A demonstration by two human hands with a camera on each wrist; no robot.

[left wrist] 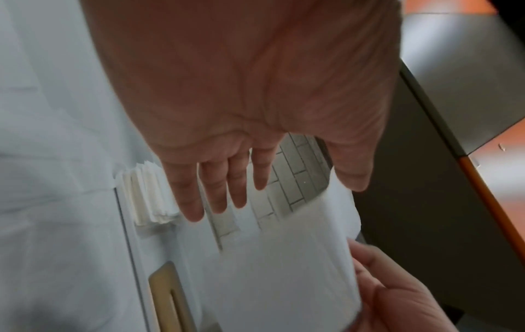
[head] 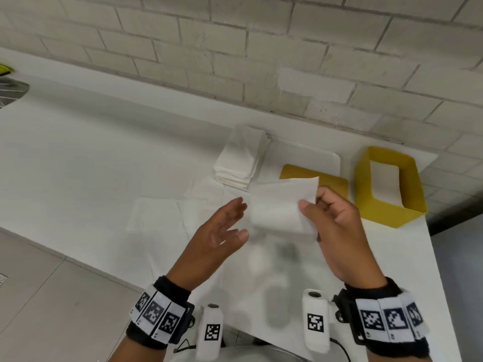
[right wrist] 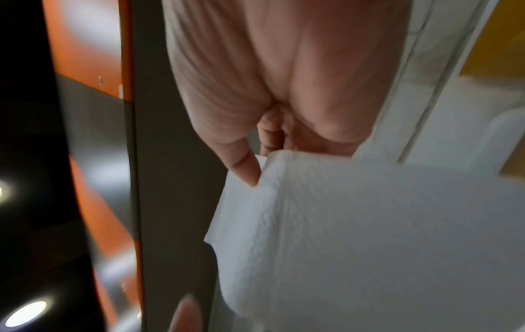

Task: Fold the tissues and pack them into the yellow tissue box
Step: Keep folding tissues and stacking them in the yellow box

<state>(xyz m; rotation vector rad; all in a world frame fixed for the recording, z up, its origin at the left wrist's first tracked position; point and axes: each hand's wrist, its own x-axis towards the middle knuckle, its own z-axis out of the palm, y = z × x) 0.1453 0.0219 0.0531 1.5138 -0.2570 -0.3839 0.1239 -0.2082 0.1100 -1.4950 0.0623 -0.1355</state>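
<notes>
A white tissue (head: 279, 205) hangs folded in the air above the table, and my right hand (head: 329, 218) pinches its right edge between thumb and fingers. The same tissue (right wrist: 369, 235) fills the right wrist view below my right hand (right wrist: 255, 157). My left hand (head: 222, 228) is just left of the tissue, fingers straight and spread, holding nothing. In the left wrist view the left hand (left wrist: 241, 179) hovers beside the tissue (left wrist: 290, 269). A stack of folded tissues (head: 243, 158) lies behind. The yellow tissue box (head: 389, 186) stands open at the right.
A yellow lid (head: 332, 181) lies on a white board (head: 300, 155) between the stack and the box. Unfolded tissues (head: 162, 212) are spread flat on the white table (head: 78, 142). A brick wall runs behind. The table's right edge is close to the box.
</notes>
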